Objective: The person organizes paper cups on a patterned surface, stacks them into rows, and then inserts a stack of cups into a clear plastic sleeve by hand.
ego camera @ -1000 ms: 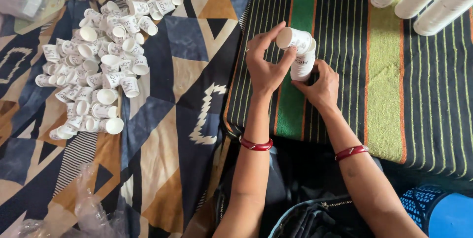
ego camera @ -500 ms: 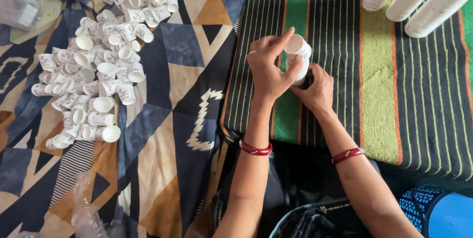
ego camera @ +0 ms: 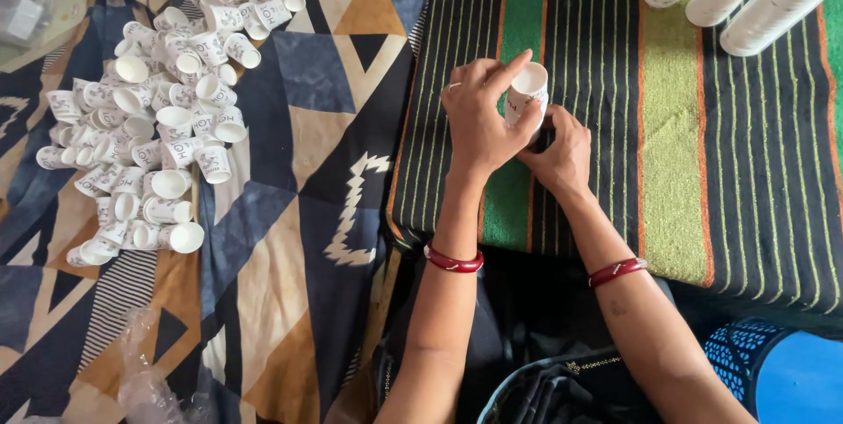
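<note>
Frame centre, above the striped mat [ego camera: 702, 169]: left hand [ego camera: 479, 121] is pinching a small white paper cup [ego camera: 527, 92] at rim and wall; right hand [ego camera: 562, 156] is cupping it from below. Cup is looking light, thin-walled, crushable: best gripped gently at the sides.

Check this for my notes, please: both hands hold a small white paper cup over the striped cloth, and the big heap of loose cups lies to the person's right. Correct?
Not quite. The head view shows the heap of loose cups on the person's left, on the patterned cloth. The rest holds: the left hand and right hand both hold a small white paper cup over the striped cloth.
</note>
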